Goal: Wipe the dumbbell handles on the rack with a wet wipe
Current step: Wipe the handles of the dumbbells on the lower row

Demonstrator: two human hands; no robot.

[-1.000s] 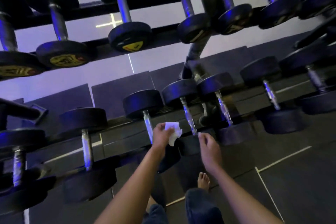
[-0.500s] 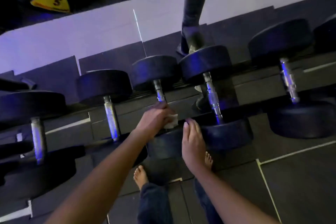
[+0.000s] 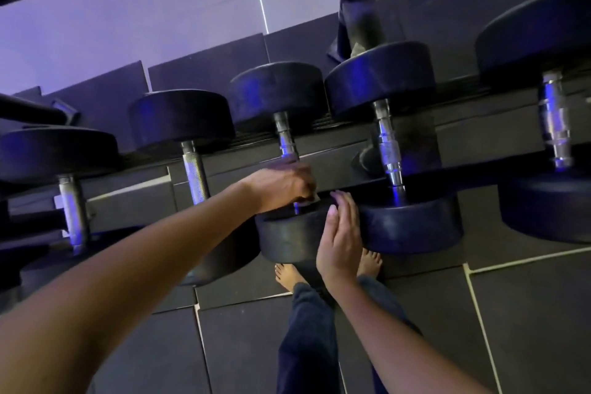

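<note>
**Change of state.** One second ago the left hand [image 3: 281, 189] held the crumpled white wet wipe [image 3: 312, 200] in free air in front of the black metal rack [image 3: 359, 9]. Half a second ago it had reached a handle. It is now curled round the lower end of the chrome knurled handle [image 3: 285, 141] of the middle black rubber-headed dumbbell [image 3: 281, 235]. The wipe is trapped between fingers and metal, and only a small white corner shows below the knuckles. The right hand [image 3: 340, 233] has come from open air to the near head of the same dumbbell. Its fingers are straight and together, the palm lies flat against the rubber rim, and it grips nothing.

**Meaning for the task.** The wiping stroke on this handle is judged to be under way, with the right hand steadying the weight against rolling. The upper part of the handle is bare above the left hand, so the stroke probably has to run up towards the far head. The left neighbouring handle [image 3: 195, 169] and the right neighbouring handle [image 3: 388, 153] are untouched at this moment.

**Condition of the item.** The dumbbell lies across the lower tier — far head at the back, near head towards the person. Its handle is bright chrome with stepped collars and catches blue light. Whether the metal is already damp cannot be told.
</note>
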